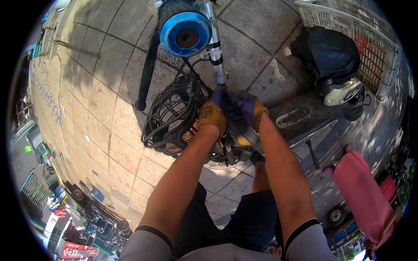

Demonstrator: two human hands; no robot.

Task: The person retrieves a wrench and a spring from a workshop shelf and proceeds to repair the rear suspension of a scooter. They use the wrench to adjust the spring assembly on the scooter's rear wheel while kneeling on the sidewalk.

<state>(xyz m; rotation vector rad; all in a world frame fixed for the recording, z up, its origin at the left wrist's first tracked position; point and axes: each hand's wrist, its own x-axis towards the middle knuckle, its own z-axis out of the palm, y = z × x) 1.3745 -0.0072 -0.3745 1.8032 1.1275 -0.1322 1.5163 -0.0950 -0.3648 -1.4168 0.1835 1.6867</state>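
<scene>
A scooter stands in front of me, with a silver stem (216, 56), a dark deck (300, 114) stretching right and a black wire basket (172, 117) at its left. My left hand (212, 115), in a yellow and purple glove, is closed at the foot of the stem, beside the basket. Close to it, my right hand (249, 108), gloved alike, is also closed there. Dark material shows between the gloves; what exactly the fingers grip is hidden. A smooth black panel (240, 128) lies just below the right glove. The blue-rimmed handlebar end (186, 37) is nearest the top.
On the deck's far end sits a black-covered bundle (328, 52) above a pale, scuffed casing (342, 93). Behind it stands a white plastic crate (348, 21). A pink-covered vehicle (363, 195) is at the right. Paving slabs (109, 126) spread left, toward cluttered machinery (96, 222).
</scene>
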